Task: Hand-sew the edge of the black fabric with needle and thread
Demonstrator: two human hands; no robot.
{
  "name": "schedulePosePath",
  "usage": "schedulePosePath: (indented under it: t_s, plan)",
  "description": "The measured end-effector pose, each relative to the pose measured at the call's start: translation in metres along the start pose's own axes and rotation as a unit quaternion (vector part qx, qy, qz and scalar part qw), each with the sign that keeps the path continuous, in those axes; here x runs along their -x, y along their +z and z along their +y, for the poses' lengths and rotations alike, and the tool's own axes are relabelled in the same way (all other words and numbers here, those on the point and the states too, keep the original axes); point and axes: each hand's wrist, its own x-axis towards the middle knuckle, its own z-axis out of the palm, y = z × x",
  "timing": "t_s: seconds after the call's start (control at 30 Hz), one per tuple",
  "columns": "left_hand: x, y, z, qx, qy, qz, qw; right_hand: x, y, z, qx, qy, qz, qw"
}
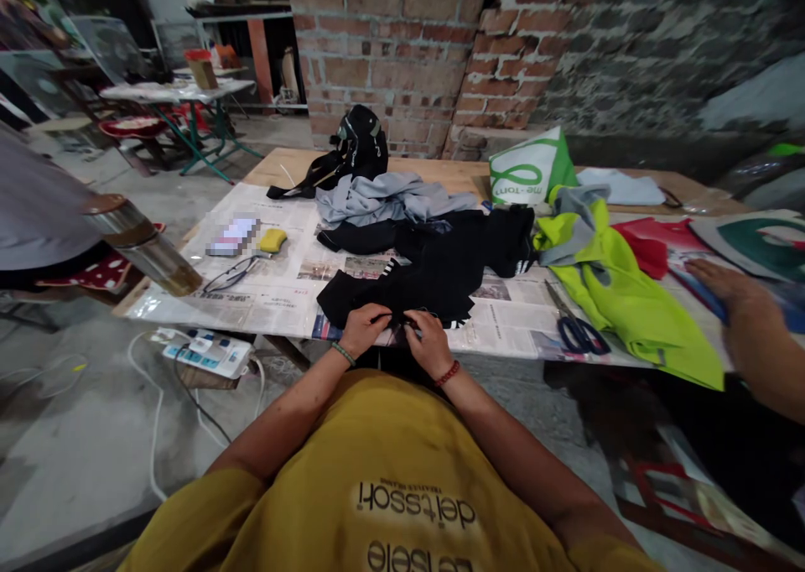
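A black garment (433,262) with white stripes at its ends lies bunched over the newspaper-covered table. At the table's front edge my left hand (365,327) pinches its near edge, fingers closed. Close beside it, my right hand (431,341) also pinches the black cloth between thumb and fingers. A thin thread seems to show near the right fingertips, but whether a needle is there is too small to see. Behind the black garment rests a crumpled grey cloth (393,199).
Scissors (575,325) and a neon-yellow garment (622,291) lie to the right, near a co-worker's hand (723,287) and an iron (764,241). Leftward are eyeglasses (236,274), a yellow sponge-like block (272,240), a phone (232,236) and a bottle (144,249). A power strip (207,352) sits below the edge.
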Motion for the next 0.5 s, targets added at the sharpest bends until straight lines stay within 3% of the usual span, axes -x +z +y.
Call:
schedulePosePath:
  t_s: [0.5]
  plan:
    - [-0.0010, -0.0006, 0.0053, -0.010, -0.011, -0.025, 1.000, -0.0066, 0.0063, -0.0014, -0.021, -0.018, -0.008, 1.000]
